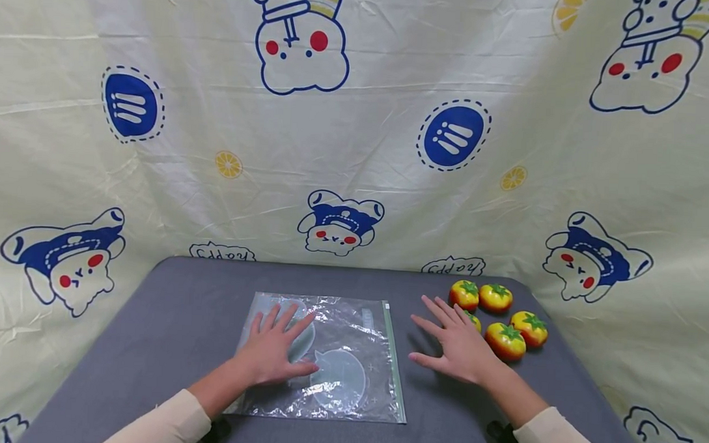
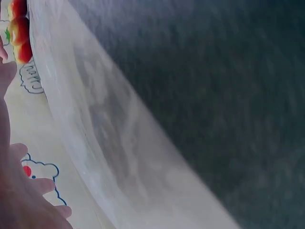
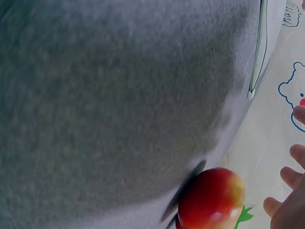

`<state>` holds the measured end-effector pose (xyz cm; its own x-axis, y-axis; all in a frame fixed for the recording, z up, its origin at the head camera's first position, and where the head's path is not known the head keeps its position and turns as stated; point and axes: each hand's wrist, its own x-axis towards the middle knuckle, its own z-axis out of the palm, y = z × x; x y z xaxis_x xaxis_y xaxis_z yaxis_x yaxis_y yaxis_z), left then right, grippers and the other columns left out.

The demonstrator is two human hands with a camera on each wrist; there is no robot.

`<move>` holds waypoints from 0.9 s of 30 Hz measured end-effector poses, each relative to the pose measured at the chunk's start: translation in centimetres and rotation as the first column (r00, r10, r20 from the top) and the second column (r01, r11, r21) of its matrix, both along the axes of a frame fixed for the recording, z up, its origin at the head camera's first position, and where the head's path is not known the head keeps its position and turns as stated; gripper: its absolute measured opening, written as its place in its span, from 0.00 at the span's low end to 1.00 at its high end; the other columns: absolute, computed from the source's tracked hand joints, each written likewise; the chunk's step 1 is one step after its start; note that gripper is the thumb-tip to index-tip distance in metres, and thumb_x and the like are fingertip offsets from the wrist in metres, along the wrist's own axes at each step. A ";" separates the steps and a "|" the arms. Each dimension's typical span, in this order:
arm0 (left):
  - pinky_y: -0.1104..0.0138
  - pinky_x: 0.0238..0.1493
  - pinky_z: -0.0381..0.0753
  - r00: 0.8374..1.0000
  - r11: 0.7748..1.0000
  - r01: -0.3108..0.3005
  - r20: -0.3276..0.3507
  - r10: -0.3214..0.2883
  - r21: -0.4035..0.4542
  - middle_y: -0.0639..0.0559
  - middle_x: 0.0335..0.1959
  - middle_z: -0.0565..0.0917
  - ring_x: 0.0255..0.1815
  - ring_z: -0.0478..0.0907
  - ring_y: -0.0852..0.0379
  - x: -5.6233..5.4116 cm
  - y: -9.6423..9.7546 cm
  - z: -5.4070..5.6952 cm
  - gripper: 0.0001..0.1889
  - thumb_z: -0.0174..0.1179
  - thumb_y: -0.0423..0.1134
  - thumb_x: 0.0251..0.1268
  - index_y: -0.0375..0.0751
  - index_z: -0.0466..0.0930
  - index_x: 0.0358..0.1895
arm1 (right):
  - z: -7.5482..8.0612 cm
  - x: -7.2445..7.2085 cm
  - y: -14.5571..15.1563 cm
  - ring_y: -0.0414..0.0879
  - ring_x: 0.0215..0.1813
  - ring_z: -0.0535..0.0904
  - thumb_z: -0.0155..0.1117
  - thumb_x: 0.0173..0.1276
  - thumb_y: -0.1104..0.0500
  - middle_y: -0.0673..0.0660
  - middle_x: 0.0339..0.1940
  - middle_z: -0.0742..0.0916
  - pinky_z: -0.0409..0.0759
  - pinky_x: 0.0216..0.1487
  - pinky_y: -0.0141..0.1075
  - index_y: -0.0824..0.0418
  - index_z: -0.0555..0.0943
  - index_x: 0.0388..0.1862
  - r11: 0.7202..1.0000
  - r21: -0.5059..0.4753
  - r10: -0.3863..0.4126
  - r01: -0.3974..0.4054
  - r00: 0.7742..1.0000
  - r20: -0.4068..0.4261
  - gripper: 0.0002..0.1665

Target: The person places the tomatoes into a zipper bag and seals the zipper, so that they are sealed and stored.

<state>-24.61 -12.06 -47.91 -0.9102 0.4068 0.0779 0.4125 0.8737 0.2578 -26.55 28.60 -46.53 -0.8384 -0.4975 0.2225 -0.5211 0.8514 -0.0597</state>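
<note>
A clear plastic zip bag [image 1: 379, 366] with pale round prints and a green zip edge on its right side lies flat on the table. Over its left half is my left hand [image 1: 270, 352], fingers spread and palm down, holding nothing. My right hand [image 1: 461, 346] is also spread, to the right of the bag and beside several red-and-yellow toy fruits [image 1: 505, 342] with green leafy tops. It partly hides one of them. In the right wrist view a fruit [image 3: 209, 198] shows just below the fingertips [image 3: 272, 206]; the left wrist view shows the bag [image 2: 109, 119] beneath the hand.
The grey table [image 1: 169, 332] reaches back to a pale curtain [image 1: 381, 138] printed with cartoon bears and orange slices. The fruits cluster near the table's right edge. A dark wrist strap shows at each cuff.
</note>
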 end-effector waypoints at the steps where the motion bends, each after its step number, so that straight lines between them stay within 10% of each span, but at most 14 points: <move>1: 0.28 0.75 0.46 1.000 1.000 0.009 -0.004 -0.009 0.009 0.42 0.84 0.54 0.82 0.48 0.27 0.1 0.2 0.0 0.51 0.59 0.77 0.56 0.62 0.55 0.82 | 0.0 0.1 -0.1 0.62 0.84 0.56 0.58 0.62 0.21 0.57 0.85 0.62 0.54 0.77 0.69 0.46 0.75 0.74 1.000 0.002 0.001 -0.001 1.000 0.004 0.49; 27: 0.30 0.69 0.60 0.998 0.998 -0.009 0.069 0.005 0.056 0.37 0.80 0.61 0.75 0.60 0.26 1.8 4.2 -0.3 0.46 0.66 0.70 0.58 0.57 0.65 0.78 | -0.7 1.1 -2.1 0.65 0.82 0.59 0.61 0.63 0.24 0.58 0.84 0.63 0.60 0.74 0.69 0.45 0.75 0.74 0.994 -0.097 0.056 -0.051 0.997 0.047 0.46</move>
